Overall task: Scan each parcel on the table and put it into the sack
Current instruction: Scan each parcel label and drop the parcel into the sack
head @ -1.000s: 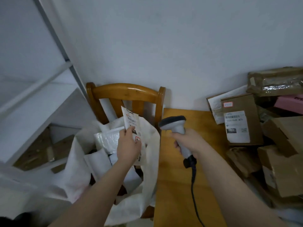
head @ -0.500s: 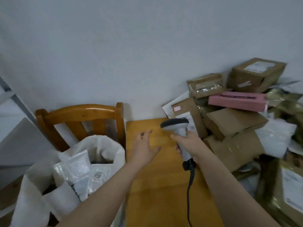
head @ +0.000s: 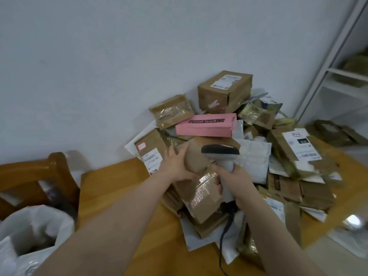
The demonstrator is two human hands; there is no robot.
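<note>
Parcels (head: 225, 92) heaped on table (head: 111, 186) at 2 o'clock, left hand (head: 175, 166) spread flat on 1 brown parcel (head: 196, 160), right hand (head: 237, 182) gripping scanner (head: 221, 154), white sack (head: 39, 226) at 8 o'clock, contents blurred.

Sack (head: 35, 232), lower left: cut by left and bottom edges, blurred, contents unclear. Chair (head: 29, 176), left: cut by left edge, smeared. Scanner (head: 221, 154) handle mostly hidden inside right hand (head: 237, 180); cable (head: 224, 240) runs off bottom edge. Left hand (head: 175, 166): palm hidden against brown parcel (head: 196, 158), which is partly covered by scanner head. Label print (head: 152, 159) on leaning box too small to read. Shelf (head: 338, 70), upper right: cut by right edge, items on it blurred. Shiny object (head: 352, 222), lower right: blurred, unidentifiable.
</note>
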